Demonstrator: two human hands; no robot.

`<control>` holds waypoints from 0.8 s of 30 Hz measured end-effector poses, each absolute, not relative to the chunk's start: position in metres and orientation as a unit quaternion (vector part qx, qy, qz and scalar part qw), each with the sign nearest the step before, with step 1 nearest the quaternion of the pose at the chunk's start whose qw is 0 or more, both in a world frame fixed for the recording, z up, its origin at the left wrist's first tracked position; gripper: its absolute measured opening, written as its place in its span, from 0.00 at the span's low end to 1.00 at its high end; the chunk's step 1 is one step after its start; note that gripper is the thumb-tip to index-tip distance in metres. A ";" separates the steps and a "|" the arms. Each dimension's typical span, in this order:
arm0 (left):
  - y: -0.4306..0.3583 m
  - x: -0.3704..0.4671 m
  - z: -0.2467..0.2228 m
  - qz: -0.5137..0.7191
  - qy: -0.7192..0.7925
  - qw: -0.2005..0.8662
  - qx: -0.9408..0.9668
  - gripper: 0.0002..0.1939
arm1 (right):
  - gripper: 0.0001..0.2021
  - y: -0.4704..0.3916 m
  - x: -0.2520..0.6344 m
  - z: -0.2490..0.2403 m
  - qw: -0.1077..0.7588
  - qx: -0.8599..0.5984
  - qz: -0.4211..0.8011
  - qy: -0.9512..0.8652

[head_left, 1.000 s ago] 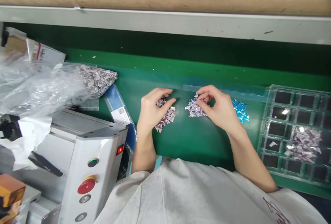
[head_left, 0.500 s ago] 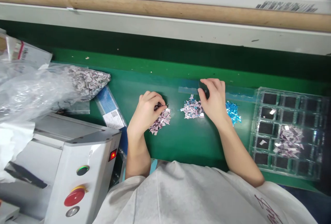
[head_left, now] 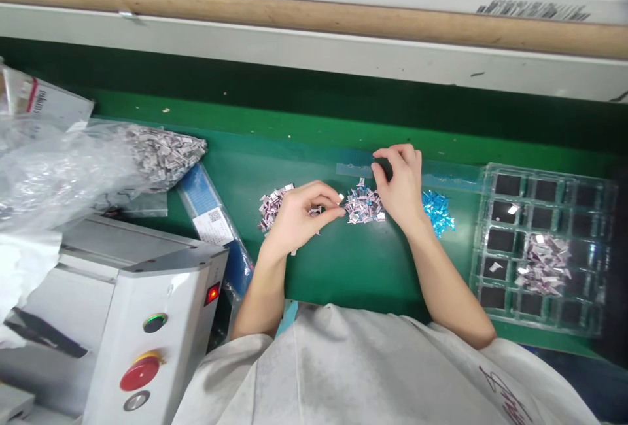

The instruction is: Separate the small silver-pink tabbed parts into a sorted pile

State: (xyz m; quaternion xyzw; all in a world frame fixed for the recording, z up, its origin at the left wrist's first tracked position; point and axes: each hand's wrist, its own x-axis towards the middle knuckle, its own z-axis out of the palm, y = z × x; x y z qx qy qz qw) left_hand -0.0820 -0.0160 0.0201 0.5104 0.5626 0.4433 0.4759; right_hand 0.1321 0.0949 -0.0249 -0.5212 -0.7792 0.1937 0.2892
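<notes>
My left hand (head_left: 307,216) pinches a small pale piece (head_left: 341,197) between thumb and index finger. It is between a left pile of small pinkish-silver pieces (head_left: 271,206), partly hidden by the hand, and a middle pile of silver pieces with bits of blue (head_left: 364,205). My right hand (head_left: 400,180) is curved over a clear blue-tinted strip (head_left: 451,180), thumb and index finger apart, with no piece visible between them. Shiny blue pieces (head_left: 438,212) are heaped just right of my right wrist.
A clear compartment tray (head_left: 500,315) at the right holds a heap of pinkish pieces (head_left: 544,267). At the left are a plastic bag of pieces (head_left: 167,153), a blue packet with a label (head_left: 214,225) and a grey machine with a red button (head_left: 140,373).
My left hand has moved right from the left pile toward the middle pile, and a pale piece now shows at its fingertips. My right hand has hardly moved.
</notes>
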 end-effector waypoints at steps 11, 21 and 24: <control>-0.009 -0.062 0.013 0.526 0.617 0.456 0.367 0.15 | 0.04 0.074 0.132 0.020 0.347 -0.445 0.365 -0.741; -0.010 -0.059 0.007 0.519 0.623 0.437 0.389 0.12 | 0.04 0.061 0.124 0.029 0.315 -0.392 0.488 -0.713; -0.011 -0.059 0.006 0.519 0.622 0.426 0.402 0.11 | 0.03 0.061 0.123 0.027 0.326 -0.379 0.480 -0.721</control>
